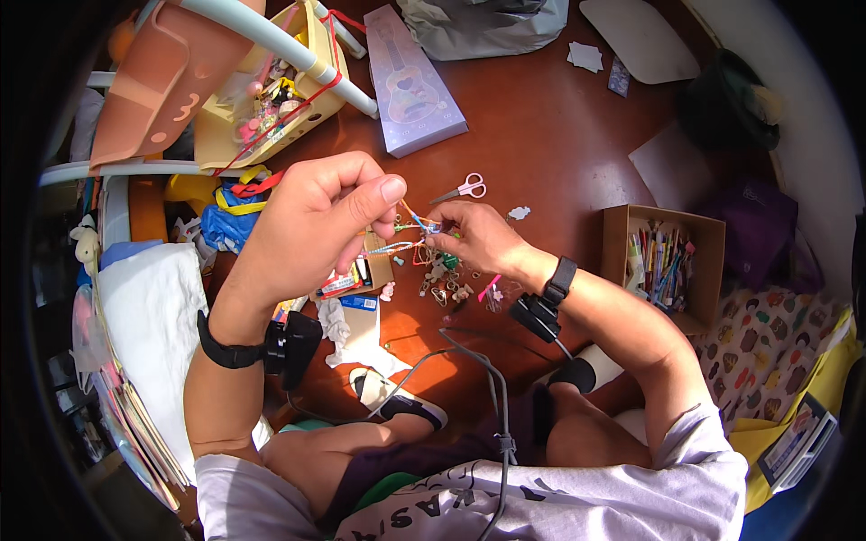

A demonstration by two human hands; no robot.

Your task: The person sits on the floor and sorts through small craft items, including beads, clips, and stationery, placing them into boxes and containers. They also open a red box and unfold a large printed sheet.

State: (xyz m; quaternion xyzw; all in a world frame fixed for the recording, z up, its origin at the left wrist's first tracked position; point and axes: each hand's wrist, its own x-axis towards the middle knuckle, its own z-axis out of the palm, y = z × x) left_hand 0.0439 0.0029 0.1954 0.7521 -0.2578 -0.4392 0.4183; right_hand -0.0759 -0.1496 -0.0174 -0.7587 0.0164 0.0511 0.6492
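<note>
My left hand (325,209) is raised in the middle, thumb and fingers pinched on an end of thin coloured cords (413,216). Just right of it, my right hand (480,237) grips the same bundle between thumb and fingertips. Several strands, blue, orange and green among them, run between the two hands. Beneath the hands lies a pile of small charms and metal clasps (440,291). Pink-handled scissors (471,186) rest on the red-brown floor beyond my right hand. My fingers partly hide the cords.
At right stands a cardboard box of pens (710,264). Far ahead lies a lilac guitar box (399,67); left of it, a cream basket (325,88) holds trinkets. A white cloth (145,338) lies at left. A grey cable (497,379) loops before my lap.
</note>
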